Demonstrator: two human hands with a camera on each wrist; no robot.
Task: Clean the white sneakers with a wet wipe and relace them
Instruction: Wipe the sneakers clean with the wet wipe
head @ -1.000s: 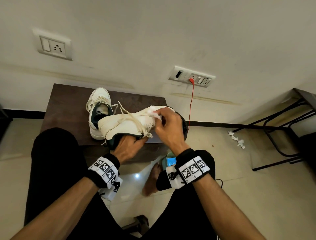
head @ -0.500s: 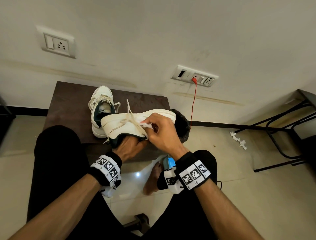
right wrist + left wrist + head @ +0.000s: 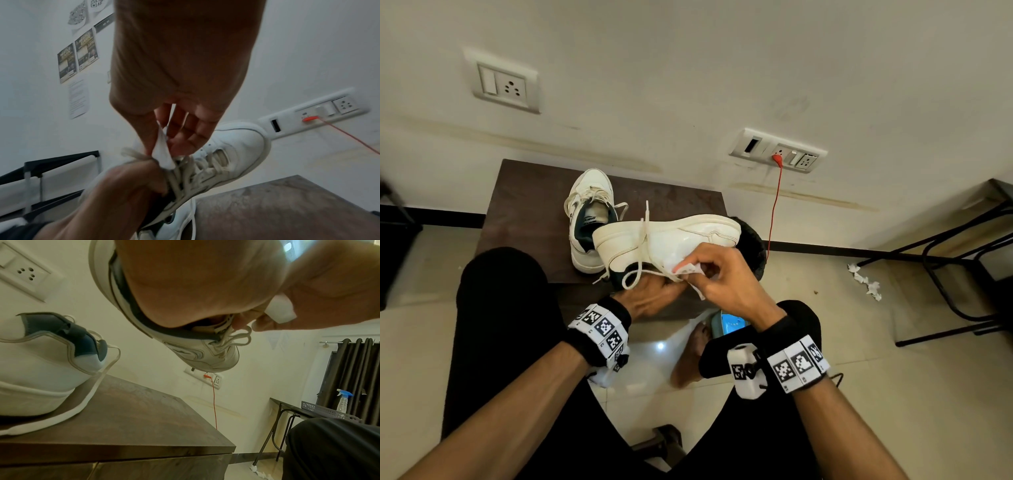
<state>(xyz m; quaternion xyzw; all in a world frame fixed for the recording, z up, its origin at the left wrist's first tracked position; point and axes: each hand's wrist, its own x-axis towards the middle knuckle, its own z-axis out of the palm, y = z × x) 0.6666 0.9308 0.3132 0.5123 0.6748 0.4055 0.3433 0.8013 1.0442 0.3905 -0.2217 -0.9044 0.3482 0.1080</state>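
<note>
From the head view, the left hand (image 3: 650, 294) grips the lifted sneaker (image 3: 671, 240) from below, at its opening, above the dark table (image 3: 527, 205). The right hand (image 3: 726, 277) pinches a wet wipe (image 3: 688, 269); compared with half a second ago, it is now lower, at the shoe's near side by the loose lace (image 3: 643, 233). The second sneaker (image 3: 589, 212) stays on the table.

In the left wrist view, the fingers seem to reach inside the shoe, though the palm hides most of them.

In the right wrist view, thumb and fingers (image 3: 183, 129) hold the wipe against the laces.
</note>
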